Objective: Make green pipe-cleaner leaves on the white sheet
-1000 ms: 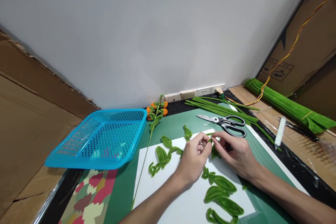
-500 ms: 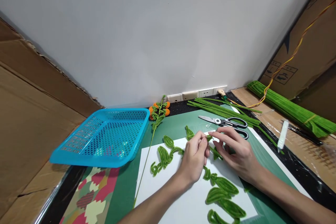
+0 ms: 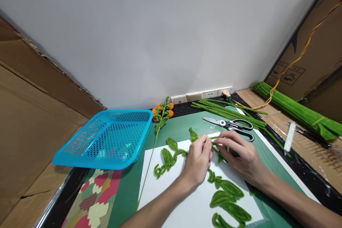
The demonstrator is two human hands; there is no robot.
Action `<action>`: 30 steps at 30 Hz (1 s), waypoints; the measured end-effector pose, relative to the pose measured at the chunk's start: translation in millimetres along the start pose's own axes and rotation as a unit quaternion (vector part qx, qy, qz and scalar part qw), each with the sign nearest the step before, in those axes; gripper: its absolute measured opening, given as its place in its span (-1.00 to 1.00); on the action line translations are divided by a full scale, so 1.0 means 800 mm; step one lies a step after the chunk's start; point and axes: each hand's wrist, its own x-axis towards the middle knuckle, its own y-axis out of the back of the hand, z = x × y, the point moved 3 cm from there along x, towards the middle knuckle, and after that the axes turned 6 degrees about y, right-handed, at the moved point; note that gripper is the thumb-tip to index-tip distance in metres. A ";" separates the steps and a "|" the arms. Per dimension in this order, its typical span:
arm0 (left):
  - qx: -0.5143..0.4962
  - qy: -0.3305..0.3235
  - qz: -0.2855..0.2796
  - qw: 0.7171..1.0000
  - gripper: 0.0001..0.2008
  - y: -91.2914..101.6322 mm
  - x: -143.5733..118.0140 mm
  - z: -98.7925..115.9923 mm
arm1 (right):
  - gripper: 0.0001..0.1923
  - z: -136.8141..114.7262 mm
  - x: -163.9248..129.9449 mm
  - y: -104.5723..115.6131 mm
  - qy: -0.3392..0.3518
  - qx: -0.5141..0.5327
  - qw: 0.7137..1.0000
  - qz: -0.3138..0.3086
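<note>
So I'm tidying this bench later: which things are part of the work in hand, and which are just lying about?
In use:
- left hand and right hand, pinching a green pipe cleaner piece
- bent green leaves
- white sheet

Lying about:
- scissors
- blue basket
- orange flower stem
- bundle of green stems

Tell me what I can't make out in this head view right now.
- Green pipe-cleaner piece: mostly hidden between left hand and right hand; shape unclear.
- Leaf shapes: lowest one cut off by the bottom edge.
- Scissors: lower handle partly behind right fingers.
- Blue basket: contents unclear through mesh.
</note>
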 end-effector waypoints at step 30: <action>-0.020 0.005 -0.021 1.000 -0.58 -0.001 0.000 0.001 | -0.81 -0.004 0.004 0.013 0.005 0.026 0.999 0.028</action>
